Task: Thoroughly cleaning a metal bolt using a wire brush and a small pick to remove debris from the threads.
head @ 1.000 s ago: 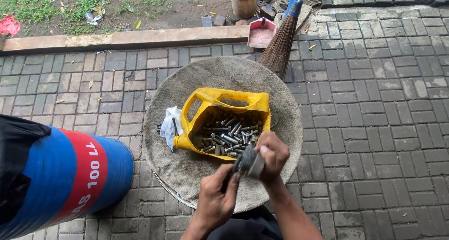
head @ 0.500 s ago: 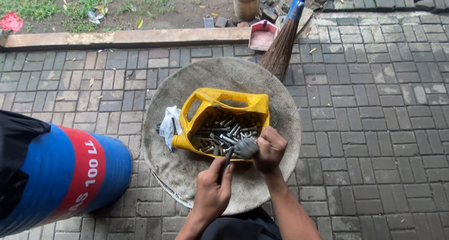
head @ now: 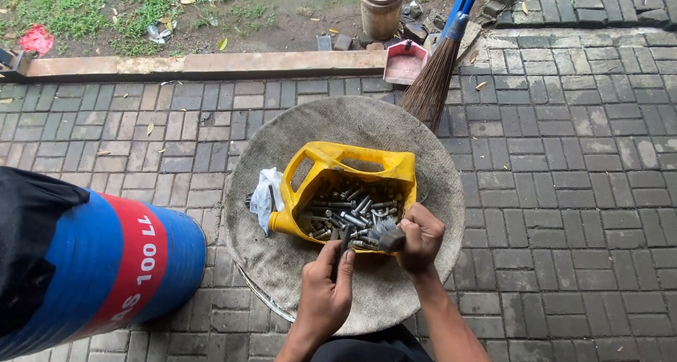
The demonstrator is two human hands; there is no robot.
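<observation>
Right hand (head: pixel 422 236) closed around the handle of a small brush (head: pixel 387 236), bristle end pointing left over the near edge of the yellow jug. Left hand (head: pixel 326 291) just below and to the left, fingers pinched on a dark bolt (head: pixel 345 240) held upright, its top meeting the brush bristles. Both hands work over the near half of the round pad.

Yellow jug (head: pixel 338 166), a plastic can with one side cut away, lies on its side near the middle of the pad, handle toward the far edge. Inside it, a heap of grey bolts and nuts (head: pixel 352 208). White rag (head: pixel 265 196) crumpled against the jug's left end, touching it.

Round pad (head: pixel 338 129), coarse grey-brown cloth over a circular base, sits on the brick paving (head: pixel 578 192).

Blue drum (head: pixel 99 263) with a red band lies on its side at the left, just beside the pad's left edge. Broom (head: pixel 434 80) with a blue handle leans in from the far right, bristles at the pad's far edge. Red dustpan (head: pixel 405 62) beside it. Bucket (head: pixel 381 5) stands beyond, on bare ground past the kerb.
</observation>
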